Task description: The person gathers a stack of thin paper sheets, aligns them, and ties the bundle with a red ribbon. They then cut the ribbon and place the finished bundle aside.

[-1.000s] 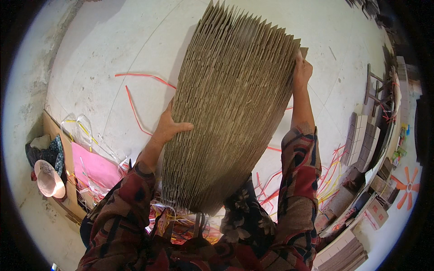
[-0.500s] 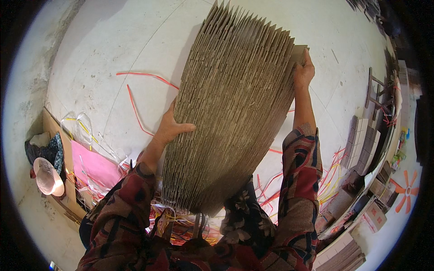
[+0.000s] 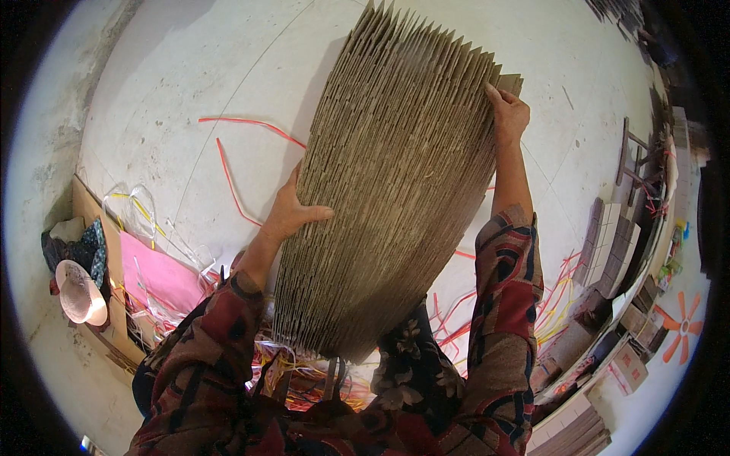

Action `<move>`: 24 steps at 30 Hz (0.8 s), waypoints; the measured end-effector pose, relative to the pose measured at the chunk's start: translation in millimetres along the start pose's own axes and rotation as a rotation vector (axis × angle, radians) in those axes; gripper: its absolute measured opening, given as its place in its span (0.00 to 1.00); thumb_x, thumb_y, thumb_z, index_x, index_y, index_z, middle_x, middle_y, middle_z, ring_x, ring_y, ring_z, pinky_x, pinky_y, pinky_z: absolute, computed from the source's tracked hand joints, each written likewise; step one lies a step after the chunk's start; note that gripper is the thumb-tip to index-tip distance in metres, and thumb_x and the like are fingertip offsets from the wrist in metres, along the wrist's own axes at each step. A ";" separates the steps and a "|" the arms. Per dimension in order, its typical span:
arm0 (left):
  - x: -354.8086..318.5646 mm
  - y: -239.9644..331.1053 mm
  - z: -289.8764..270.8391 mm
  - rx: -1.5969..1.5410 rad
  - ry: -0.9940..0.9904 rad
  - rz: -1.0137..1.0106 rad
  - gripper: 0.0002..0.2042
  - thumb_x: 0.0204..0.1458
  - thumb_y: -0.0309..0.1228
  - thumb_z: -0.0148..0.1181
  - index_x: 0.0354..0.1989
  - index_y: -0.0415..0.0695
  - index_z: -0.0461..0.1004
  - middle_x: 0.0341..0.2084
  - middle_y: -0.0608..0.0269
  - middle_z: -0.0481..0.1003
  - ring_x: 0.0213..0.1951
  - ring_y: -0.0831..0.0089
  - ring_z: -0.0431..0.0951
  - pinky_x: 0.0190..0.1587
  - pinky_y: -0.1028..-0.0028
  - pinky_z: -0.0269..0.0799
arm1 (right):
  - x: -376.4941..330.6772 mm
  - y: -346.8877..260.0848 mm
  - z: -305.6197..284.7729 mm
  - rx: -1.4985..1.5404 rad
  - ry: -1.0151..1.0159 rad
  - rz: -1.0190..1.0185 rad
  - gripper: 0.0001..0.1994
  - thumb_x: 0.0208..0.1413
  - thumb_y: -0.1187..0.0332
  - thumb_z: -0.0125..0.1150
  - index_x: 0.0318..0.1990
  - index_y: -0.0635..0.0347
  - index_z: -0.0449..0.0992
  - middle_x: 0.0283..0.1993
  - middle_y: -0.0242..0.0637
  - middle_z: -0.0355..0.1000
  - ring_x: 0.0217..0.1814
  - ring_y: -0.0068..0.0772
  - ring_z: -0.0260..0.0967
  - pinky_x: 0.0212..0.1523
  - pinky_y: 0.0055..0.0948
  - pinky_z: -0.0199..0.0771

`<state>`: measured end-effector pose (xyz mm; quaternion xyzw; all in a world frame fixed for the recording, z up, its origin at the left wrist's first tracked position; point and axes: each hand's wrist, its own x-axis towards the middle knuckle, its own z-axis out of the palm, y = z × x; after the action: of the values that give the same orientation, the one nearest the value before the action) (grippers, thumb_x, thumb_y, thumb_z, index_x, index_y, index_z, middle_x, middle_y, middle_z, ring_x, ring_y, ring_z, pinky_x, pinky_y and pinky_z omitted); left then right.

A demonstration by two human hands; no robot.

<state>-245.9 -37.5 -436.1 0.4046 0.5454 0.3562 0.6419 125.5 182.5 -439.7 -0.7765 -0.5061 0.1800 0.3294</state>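
A thick bundle of thin grey-brown cardboard pieces (image 3: 388, 182), packed side by side with their edges up, fills the middle of the view and slants toward my lap. Along its left side rests my left hand (image 3: 295, 209), its thumb over the top edges and its fingers hidden against the side. At the far right corner, my right hand (image 3: 508, 114) grips the outermost pieces, with thumb and fingers bent at their edges. A flat end of cardboard sticks out just beyond that hand.
Red plastic straps (image 3: 251, 121) lie on the pale floor, left of the bundle. More red and yellow strapping tangles near my legs. A pink sheet (image 3: 156, 273) and a hat (image 3: 80, 292) are at left. At right are stacked cardboard (image 3: 601, 243), a wooden stool (image 3: 635, 156) and an orange fan (image 3: 682, 327).
My right hand has shifted slightly left and up onto the edges of the outer pieces, its fingers now more bent. The bundle has moved very slightly right; my left hand stays against it.
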 end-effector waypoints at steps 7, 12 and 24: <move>0.5 3.0 1.1 0.009 -0.001 0.000 0.51 0.29 0.35 0.74 0.63 0.37 0.48 0.54 0.54 0.64 0.55 0.66 0.64 0.59 0.69 0.57 | 8.7 15.0 6.6 -0.001 0.072 -0.188 0.21 0.41 0.57 0.65 0.41 0.60 0.78 0.42 0.47 0.74 0.45 0.43 0.72 0.48 0.35 0.69; -0.7 3.8 0.4 -0.005 0.010 -0.012 0.51 0.28 0.34 0.74 0.63 0.37 0.48 0.54 0.55 0.64 0.55 0.66 0.64 0.59 0.69 0.57 | 8.1 4.2 5.9 -0.270 -0.091 -0.193 0.15 0.46 0.59 0.60 0.41 0.56 0.79 0.51 0.50 0.67 0.49 0.46 0.69 0.48 0.39 0.69; 1.1 -3.6 -1.6 0.033 0.027 -0.017 0.51 0.28 0.32 0.74 0.63 0.35 0.47 0.55 0.53 0.63 0.56 0.66 0.63 0.60 0.70 0.56 | -6.3 -31.6 14.8 -0.278 -0.009 -0.037 0.21 0.43 0.51 0.63 0.45 0.50 0.78 0.62 0.55 0.55 0.60 0.51 0.59 0.56 0.40 0.64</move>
<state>-247.2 -37.8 -439.9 0.4057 0.5633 0.3469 0.6307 92.6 190.3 -428.7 -0.8043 -0.5421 0.1056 0.2194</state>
